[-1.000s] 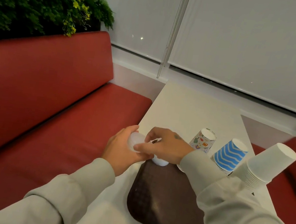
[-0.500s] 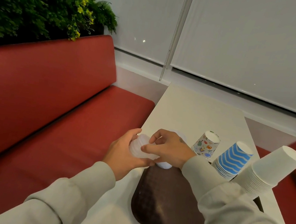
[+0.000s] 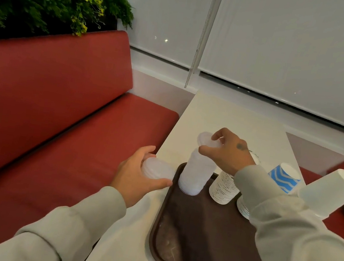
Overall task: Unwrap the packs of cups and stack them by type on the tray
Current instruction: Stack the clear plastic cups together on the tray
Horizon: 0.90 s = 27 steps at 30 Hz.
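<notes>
Head view: paper stacks [image 3: 223,187] done on tray [image 3: 206,244]; right grip [image 3: 229,153] pinches cup [image 3: 208,140] atop clear stack [image 3: 195,175]; left grip [image 3: 137,174], 9 o'clock, grasps remaining cups [image 3: 157,169].

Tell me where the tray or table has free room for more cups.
The tray is bare on its near side, before the stacks. The table is bare beyond them, toward the window. Crowded: the tray's far edge, lined by the clear stack, paper stack and blue stack, white stack at right.
</notes>
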Tool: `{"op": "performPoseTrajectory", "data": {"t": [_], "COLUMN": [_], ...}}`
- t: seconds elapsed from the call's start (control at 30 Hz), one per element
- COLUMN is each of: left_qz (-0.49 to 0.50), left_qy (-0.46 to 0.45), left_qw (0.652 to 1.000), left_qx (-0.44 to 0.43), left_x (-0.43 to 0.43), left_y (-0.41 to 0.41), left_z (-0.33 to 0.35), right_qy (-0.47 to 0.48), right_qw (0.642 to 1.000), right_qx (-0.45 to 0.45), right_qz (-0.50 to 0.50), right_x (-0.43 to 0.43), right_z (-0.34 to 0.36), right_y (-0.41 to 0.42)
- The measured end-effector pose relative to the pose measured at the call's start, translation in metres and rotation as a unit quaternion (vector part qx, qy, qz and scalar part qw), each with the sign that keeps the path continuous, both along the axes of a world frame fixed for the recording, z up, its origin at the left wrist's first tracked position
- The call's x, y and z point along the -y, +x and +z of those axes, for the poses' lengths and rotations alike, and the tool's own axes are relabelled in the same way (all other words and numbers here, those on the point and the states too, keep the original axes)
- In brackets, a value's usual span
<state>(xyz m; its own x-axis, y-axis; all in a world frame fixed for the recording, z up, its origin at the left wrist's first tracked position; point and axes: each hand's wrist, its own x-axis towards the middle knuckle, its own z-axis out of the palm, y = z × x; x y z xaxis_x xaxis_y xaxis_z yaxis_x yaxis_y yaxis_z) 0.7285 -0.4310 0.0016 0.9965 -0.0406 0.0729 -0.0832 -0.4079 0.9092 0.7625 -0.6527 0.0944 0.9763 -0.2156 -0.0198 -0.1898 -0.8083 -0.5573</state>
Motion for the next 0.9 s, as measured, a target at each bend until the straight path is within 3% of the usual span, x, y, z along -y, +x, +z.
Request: {"op": "performPoseTrajectory", "data": {"t": [0.17,0.5,0.73,0.8,0.9], "left_qz": [0.006,0.005,-0.002,-0.009,-0.022], "left_qy": [0.001,0.016,0.015,0.014,0.001], "left_qw": [1.0,1.0,1.0,1.0,1.0], "left_qx": [-0.007,-0.013,0.005,0.009,0.006], "left_x": [-0.002,0.001,0.008,0.009,0.013], "left_y": [0.004,0.006,0.0,-0.004,-0.01], "left_z": [-0.008,-0.011,0.003,0.008,0.019], "right_qy": [-0.08,-0.078,-0.052,-0.014,-0.007], "right_qw": [0.995,0.995,0.989,0.989,0.985], "right_qx": [-0.056,-0.066,0.126,0.092,-0.038], "right_qz": [0.006,0.012,0.059,0.112,0.168], "right_x": [-0.002,-0.007,-0.017,-0.026,-0.041], "right_z": [-0.016,-0.025,-0.021,-0.014,-0.011], "right_y": [0.001,-0.001,-0.011,-0.016,-0.025]}}
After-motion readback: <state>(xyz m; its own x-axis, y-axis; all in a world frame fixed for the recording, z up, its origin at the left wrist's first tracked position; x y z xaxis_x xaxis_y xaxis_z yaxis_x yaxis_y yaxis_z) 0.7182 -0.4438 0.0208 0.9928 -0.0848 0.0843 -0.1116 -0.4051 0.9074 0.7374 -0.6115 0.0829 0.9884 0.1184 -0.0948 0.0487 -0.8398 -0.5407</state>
